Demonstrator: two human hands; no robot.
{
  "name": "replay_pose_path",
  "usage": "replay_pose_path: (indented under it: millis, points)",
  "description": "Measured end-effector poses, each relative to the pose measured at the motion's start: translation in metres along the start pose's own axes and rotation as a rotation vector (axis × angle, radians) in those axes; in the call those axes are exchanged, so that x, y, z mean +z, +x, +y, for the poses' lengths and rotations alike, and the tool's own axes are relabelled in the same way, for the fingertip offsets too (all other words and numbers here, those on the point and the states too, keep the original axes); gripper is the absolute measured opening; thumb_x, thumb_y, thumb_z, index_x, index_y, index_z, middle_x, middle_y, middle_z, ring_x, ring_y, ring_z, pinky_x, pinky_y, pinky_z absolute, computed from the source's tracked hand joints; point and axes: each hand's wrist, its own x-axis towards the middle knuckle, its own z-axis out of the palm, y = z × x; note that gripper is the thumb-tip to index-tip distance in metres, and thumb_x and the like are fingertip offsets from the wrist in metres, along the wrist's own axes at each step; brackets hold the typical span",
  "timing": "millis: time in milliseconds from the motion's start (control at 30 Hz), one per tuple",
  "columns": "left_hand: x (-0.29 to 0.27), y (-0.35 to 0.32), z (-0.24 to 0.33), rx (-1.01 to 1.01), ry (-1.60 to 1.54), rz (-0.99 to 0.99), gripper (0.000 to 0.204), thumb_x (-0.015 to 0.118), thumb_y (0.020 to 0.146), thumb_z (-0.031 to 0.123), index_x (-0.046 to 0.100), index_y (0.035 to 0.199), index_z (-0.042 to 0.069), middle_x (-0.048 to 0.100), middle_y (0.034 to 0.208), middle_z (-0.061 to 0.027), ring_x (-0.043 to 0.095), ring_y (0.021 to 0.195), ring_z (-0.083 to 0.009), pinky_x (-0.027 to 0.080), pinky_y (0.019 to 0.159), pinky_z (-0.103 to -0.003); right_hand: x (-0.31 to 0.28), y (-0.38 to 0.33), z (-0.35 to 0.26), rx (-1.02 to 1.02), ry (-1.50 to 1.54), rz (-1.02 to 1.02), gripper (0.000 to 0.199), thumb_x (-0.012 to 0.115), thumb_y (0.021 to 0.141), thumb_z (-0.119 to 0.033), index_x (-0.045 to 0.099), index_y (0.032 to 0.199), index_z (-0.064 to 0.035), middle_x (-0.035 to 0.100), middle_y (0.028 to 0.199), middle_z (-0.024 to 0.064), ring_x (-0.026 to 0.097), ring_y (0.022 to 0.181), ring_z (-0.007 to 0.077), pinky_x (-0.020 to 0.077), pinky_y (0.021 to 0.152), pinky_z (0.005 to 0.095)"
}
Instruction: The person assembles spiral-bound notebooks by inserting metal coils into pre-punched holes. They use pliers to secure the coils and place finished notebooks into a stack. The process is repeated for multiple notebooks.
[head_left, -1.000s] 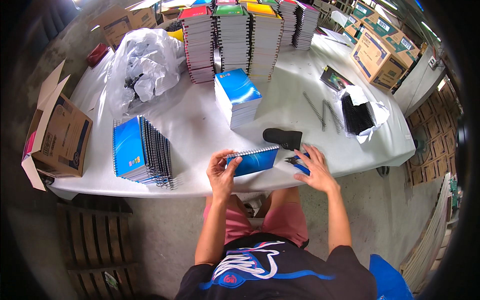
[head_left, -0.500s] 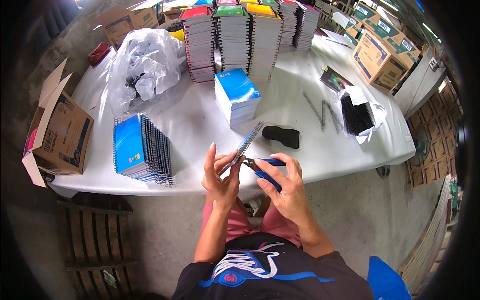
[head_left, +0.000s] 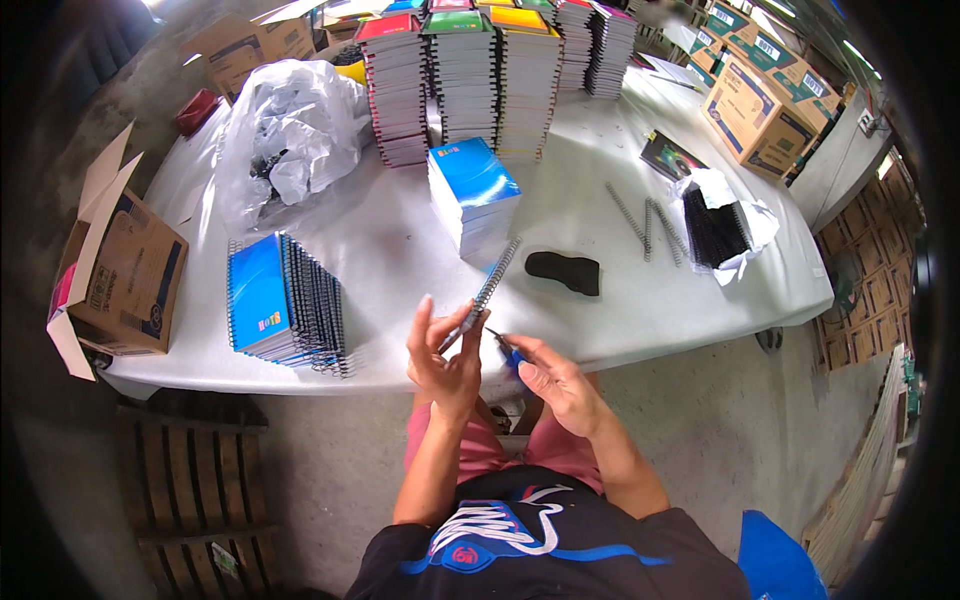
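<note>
My left hand (head_left: 445, 372) grips a blue spiral notebook (head_left: 493, 280) on edge, its dark wire coil facing up and slanting away to the right. The lower end of the coil lies between my fingers. My right hand (head_left: 562, 392) is closed around blue-handled pliers (head_left: 514, 357), just right of the notebook's near end. Motion blurs the pliers, and I cannot tell whether their jaws touch the wire. To the left stands a pile of coil-bound blue notebooks (head_left: 258, 290). A stack of blue-covered books (head_left: 475, 175) sits beyond my hands.
On the white-covered table (head_left: 620, 320) lie a black pouch-like object (head_left: 563, 271), loose wire coils (head_left: 645, 225) and a paper-wrapped bundle of black coils (head_left: 716, 230). Tall notebook stacks (head_left: 462, 85), a plastic bag (head_left: 300, 130) and cardboard boxes (head_left: 130, 270) stand around. A wooden pallet (head_left: 200, 480) is at lower left.
My right hand has moved down and slightly left, turning the pliers, with their handles now mostly covered by my fingers. The left hand and its notebook have hardly shifted.
</note>
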Motion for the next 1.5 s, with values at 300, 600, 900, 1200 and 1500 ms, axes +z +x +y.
replay_pose_path:
  millis: [300, 600, 900, 1200, 1500]
  points:
    - [-0.023, 0.020, 0.000, -0.500, -0.423, 0.203, 0.051, 0.069, 0.083, 0.011, 0.043, 0.126, 0.008, 0.052, 0.085, -0.0002, 0.050, 0.074, -0.0055, 0.044, 0.063, -0.016, -0.090, 0.001, 0.039, 0.190, -1.470, 0.742, 0.049, 0.050, 0.089, -0.044, 0.047, 0.131, -0.0189, 0.044, 0.125, 0.0125, 0.040, 0.122, 0.0303, 0.0195, 0.099, 0.0655]
    - [-0.066, 0.035, 0.024, -0.094, -0.172, 0.243, 0.034, 0.052, 0.093, 0.006, 0.044, 0.125, 0.004, 0.055, 0.087, -0.0050, 0.047, 0.075, -0.0076, 0.038, 0.065, -0.021, 0.042, 0.071, -0.021, -0.250, 0.435, 0.058, 0.055, 0.067, 0.080, -0.001, 0.042, 0.129, 0.0005, 0.056, 0.109, 0.0085, 0.058, 0.094, 0.0136, 0.0500, 0.079, 0.0247]
    - [-0.160, 0.083, 0.037, -0.023, 0.253, 0.410, 0.053, 0.063, 0.084, 0.003, 0.040, 0.132, 0.005, 0.051, 0.117, -0.0123, 0.054, 0.105, -0.0207, 0.043, 0.086, -0.033, 0.141, 0.176, -0.114, -0.296, 0.496, -0.192, 0.039, 0.061, 0.085, -0.003, 0.052, 0.122, -0.0090, 0.061, 0.101, 0.0077, 0.060, 0.083, 0.0115, 0.0499, 0.073, 0.0227]
    - [-0.193, 0.072, -0.011, -0.356, 0.056, 0.403, 0.058, 0.065, 0.084, 0.010, 0.039, 0.136, 0.010, 0.044, 0.133, -0.0123, 0.042, 0.123, -0.0217, 0.037, 0.098, -0.034, 0.210, 0.259, -0.147, -1.006, -0.639, -0.649, 0.046, 0.051, 0.075, -0.013, 0.053, 0.120, -0.0102, 0.059, 0.080, 0.0094, 0.055, 0.066, 0.0151, 0.0401, 0.079, 0.0298]
    - [-0.184, 0.075, -0.027, -0.389, 0.143, 0.205, 0.070, 0.075, 0.076, 0.022, 0.042, 0.134, 0.006, 0.043, 0.136, -0.0146, 0.044, 0.124, -0.0273, 0.037, 0.099, -0.040, 0.182, 0.247, -0.120, -0.978, -0.563, -0.492, 0.060, 0.050, 0.069, -0.004, 0.049, 0.128, -0.0147, 0.056, 0.122, 0.0086, 0.050, 0.116, 0.0213, 0.0284, 0.103, 0.0427]
